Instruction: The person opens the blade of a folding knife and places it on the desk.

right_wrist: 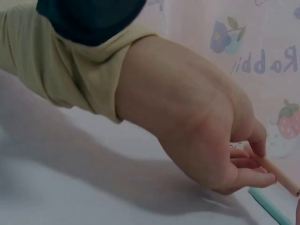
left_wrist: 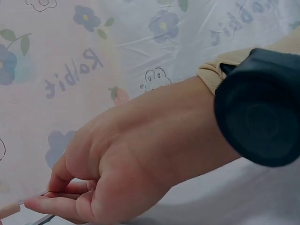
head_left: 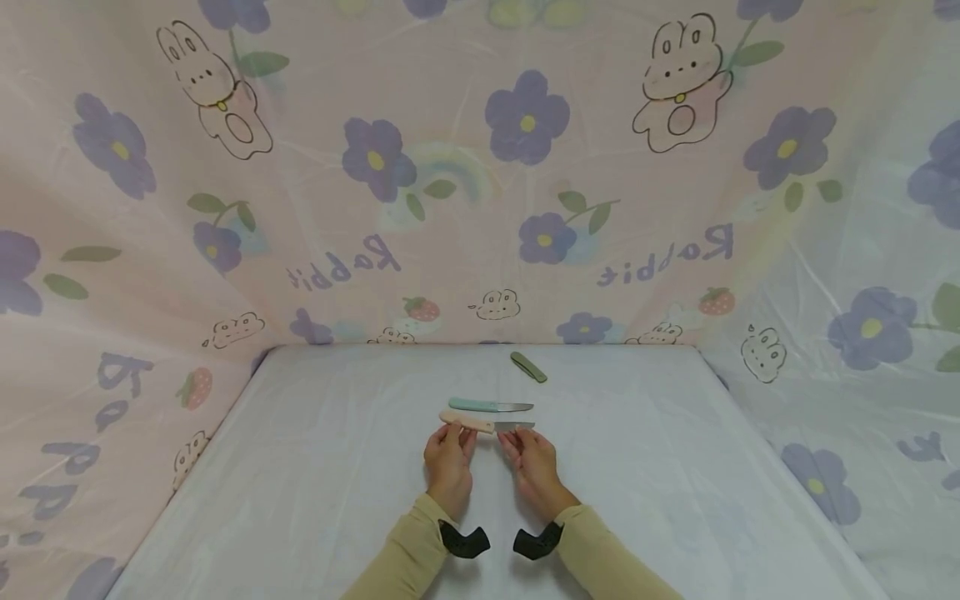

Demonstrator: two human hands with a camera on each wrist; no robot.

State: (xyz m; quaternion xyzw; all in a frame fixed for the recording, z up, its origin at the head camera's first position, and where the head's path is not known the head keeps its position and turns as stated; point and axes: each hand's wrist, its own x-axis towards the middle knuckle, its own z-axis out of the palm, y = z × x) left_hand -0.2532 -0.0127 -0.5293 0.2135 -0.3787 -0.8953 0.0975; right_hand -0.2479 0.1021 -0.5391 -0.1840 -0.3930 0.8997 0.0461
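A folding knife with a pale peach handle (head_left: 463, 421) lies crosswise in front of me, its blade (head_left: 523, 426) pointing right. My left hand (head_left: 448, 467) pinches the handle between thumb and fingers; the right wrist view shows this grip on the handle (right_wrist: 281, 177) from the side. With thumb and fingertips, my right hand (head_left: 538, 468) holds the blade, and the left wrist view has this hand (left_wrist: 112, 164) beside the handle's end (left_wrist: 9, 211). Just behind is a second knife with a teal handle (head_left: 472, 405), its blade also out and pointing right.
Farther back on the white-covered table (head_left: 337, 500) lies a slim olive-green folded object (head_left: 528, 367), set at a slant. Printed cloth walls (head_left: 450, 275) stand behind the table and along both sides. Black wrist cameras (head_left: 467, 542) sit on both wrists.
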